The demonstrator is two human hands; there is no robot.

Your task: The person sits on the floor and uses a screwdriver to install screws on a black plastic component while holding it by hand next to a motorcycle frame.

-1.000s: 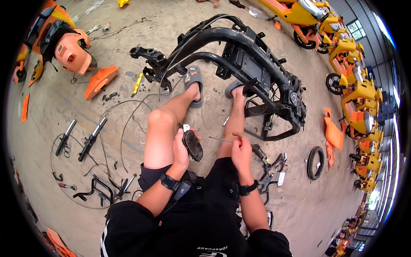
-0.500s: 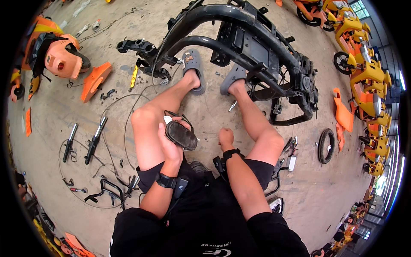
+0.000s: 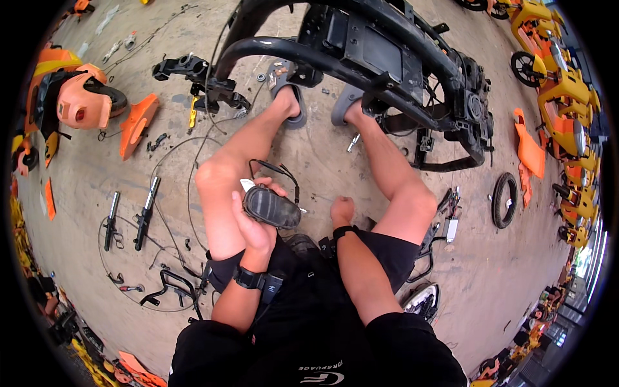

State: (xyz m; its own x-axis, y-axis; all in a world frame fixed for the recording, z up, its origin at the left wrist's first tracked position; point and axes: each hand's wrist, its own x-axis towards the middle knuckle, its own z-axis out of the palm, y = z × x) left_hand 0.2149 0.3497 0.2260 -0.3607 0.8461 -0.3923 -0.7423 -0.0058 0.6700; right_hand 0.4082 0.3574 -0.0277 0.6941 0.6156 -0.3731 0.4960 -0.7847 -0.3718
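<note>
In my left hand lies a dark oval unit with rounded ends, perhaps a scooter lamp or display. Its broad black face is turned up. A thin black cable loops out of its far side, and a white tab sticks out at one end. My fingers wrap around the unit from beneath and behind. Just to its right, apart from it, my right hand is closed in a fist above the floor between my knees. Whatever that fist may hold is hidden.
A black scooter frame stands ahead over my feet. On the left floor lie fork tubes, cables, a bent black bracket and an orange panel. A tyre lies right, near a row of yellow scooters.
The view has shifted, so the frame appears nearer. My left hand has turned the oval unit slightly, showing more of its dark face. The right fist stays in about the same place.
</note>
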